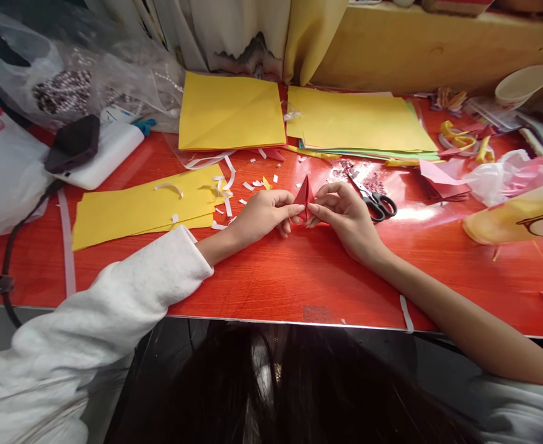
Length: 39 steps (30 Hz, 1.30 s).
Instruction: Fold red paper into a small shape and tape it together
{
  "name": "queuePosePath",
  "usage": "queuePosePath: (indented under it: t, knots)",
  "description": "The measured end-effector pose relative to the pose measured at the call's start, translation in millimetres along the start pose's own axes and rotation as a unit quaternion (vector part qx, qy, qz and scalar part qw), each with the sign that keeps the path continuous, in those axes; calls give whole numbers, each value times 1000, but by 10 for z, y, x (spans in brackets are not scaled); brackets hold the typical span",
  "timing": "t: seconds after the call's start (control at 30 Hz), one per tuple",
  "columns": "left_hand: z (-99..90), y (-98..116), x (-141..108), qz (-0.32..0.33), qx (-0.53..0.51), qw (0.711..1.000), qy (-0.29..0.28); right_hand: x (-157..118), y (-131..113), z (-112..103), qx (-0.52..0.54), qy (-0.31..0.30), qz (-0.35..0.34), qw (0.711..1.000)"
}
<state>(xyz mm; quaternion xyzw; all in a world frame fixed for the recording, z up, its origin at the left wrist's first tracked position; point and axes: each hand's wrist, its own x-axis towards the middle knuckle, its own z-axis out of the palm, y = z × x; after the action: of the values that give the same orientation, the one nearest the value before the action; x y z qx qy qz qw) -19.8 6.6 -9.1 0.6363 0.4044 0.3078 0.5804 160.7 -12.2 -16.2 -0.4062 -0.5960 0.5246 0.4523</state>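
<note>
Between my two hands is a small piece of folded red paper [304,192], its pointed tip upward, held just above the red table. My left hand [265,214] pinches its left side between thumb and fingers. On the other side, the thumb and fingertips of my right hand [345,216] close on its right edge. Black-handled scissors [379,206] lie just beyond my right hand, their blades pointing away. White paper scraps [227,206] are scattered near my left hand, beside a stack of yellow paper strips [146,209].
Yellow paper sheets [232,114] and a second stack of coloured sheets [359,123] lie at the back. A white power bank [114,151] with a dark device [73,145] stands left, near plastic bags [3,166]. At right are a drink cup [498,219] and pink paper [445,179].
</note>
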Motion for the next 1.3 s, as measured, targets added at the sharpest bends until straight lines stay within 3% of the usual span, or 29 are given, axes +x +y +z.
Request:
queuePosePath:
  t: [0.3,0.5,0.6,0.9,1.3]
  knots:
    - [18,14,-6,13,45,999,6,-15,-32,35,-13,-10,2,1000]
    - [22,50,-27,40,56,996,63,-11,-50,-6,23,-48,88,995]
    - [16,50,-28,41,58,996,50,-18,-108,1,-17,-92,126,988]
    - [18,-17,5,21,45,998,46,-38,-127,15,-52,-115,92,988]
    - [57,5,6,17,-24,998,57,-43,-158,-6,-71,-151,109,980]
